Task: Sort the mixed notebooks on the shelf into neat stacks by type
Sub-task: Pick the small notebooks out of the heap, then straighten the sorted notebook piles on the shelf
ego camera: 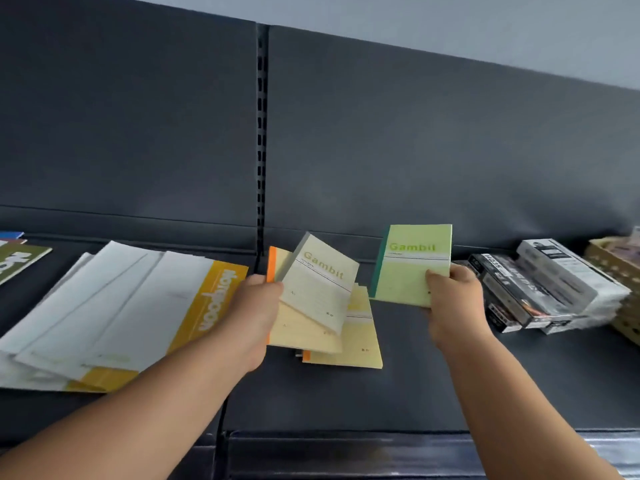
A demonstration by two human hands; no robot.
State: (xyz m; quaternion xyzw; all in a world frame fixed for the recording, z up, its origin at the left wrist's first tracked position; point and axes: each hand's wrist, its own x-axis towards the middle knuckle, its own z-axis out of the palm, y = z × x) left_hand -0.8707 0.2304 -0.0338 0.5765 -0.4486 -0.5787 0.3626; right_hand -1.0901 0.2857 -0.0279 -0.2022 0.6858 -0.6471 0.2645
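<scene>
My two bare forearms reach up from the bottom edge over the dark shelf (346, 403). My left hand (254, 306) is closed around the left edges of two notebooks, thumb on top near the orange spine: a cream notebook (320, 282) with a grey spine, tilted up and printed "Gambit", and under it a yellow notebook (301, 332) with an orange spine. The fingers beneath are hidden, so I cannot tell how they lie. Below these, flat on the shelf, sits another yellow notebook (362, 344), partly covered by the ones I hold.

My right hand (452, 299) pinches the lower right corner of a green notebook (412, 268) with a dark green spine, thumb pressed on the cover, holding it raised and nearly upright, apart from the cream one.

To the left, a fanned pile of large white pads (114, 306) with a mustard band lies on the shelf. Further right, dark boxes (540, 289) are stacked at a slant, beside a woven basket (620, 271). At the far left edge lie more covers (17, 258). Behind everything rises the dark back panel (415, 140).
</scene>
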